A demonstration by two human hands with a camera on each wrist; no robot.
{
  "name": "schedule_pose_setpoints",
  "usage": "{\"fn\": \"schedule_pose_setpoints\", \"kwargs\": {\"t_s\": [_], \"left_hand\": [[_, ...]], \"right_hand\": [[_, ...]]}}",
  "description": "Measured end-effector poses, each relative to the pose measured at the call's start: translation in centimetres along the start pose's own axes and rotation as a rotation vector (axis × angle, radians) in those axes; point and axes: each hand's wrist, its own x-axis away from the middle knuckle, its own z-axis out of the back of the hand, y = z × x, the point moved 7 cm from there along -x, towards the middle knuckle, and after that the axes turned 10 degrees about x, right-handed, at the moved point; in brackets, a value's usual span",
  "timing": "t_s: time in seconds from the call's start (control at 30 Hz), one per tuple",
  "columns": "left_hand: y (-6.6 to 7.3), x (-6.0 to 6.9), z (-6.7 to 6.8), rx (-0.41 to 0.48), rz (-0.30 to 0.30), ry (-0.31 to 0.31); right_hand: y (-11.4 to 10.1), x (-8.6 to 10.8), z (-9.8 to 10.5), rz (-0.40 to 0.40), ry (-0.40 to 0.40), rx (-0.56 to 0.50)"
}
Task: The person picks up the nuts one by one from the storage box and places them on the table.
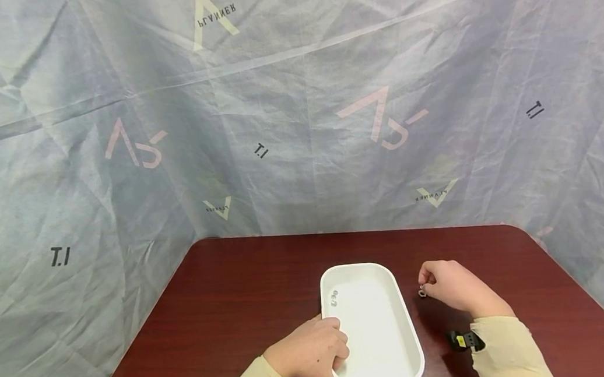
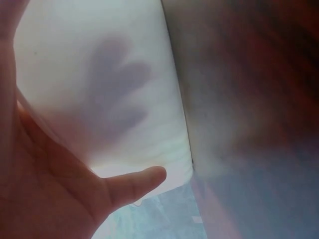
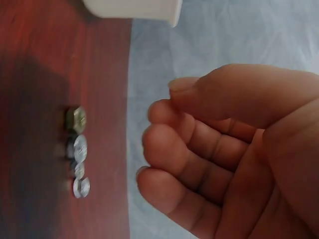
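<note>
A white plastic box [image 1: 374,323], oblong with rounded corners, lies on the table. My left hand [image 1: 313,351] grips its near left wall, fingers bent over the rim to the inside. The thumb [image 2: 134,186] presses the outer side, and the fingers' shadows show through the wall. A few small silver nuts [image 1: 334,298] lie inside along the left wall. To the right of the box, my right hand [image 1: 456,286] hovers by several small metal nuts [image 1: 422,293]. Its fingers curl in and the thumb meets the index finger; nothing shows between them. One hex nut [image 3: 76,119] is brass-coloured, the others silver.
The dark red wooden table [image 1: 256,285] reaches back to a grey printed cloth [image 1: 297,124], which hangs behind and at both sides. A black strap device [image 1: 465,340] sits at the right wrist.
</note>
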Motion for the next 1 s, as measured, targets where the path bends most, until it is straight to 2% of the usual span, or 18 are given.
{"fn": "schedule_pose_setpoints", "kwargs": {"t_s": [0.17,0.37,0.73,1.0], "left_hand": [[-0.1,0.0,0.0,0.013,0.013,-0.003],[-0.1,0.0,0.0,0.008,0.008,-0.001],[0.1,0.1,-0.1,-0.025,-0.003,0.007],[0.0,0.1,0.0,-0.027,-0.002,0.016]], "right_hand": [[1.1,0.0,-1.2,-0.007,-0.025,0.019],[2.2,0.1,-2.7,-0.061,-0.079,-0.013],[2.2,-0.3,-4.2,-0.058,-0.066,0.036],[2.2,-0.5,-4.3,-0.063,-0.060,0.075]]}}
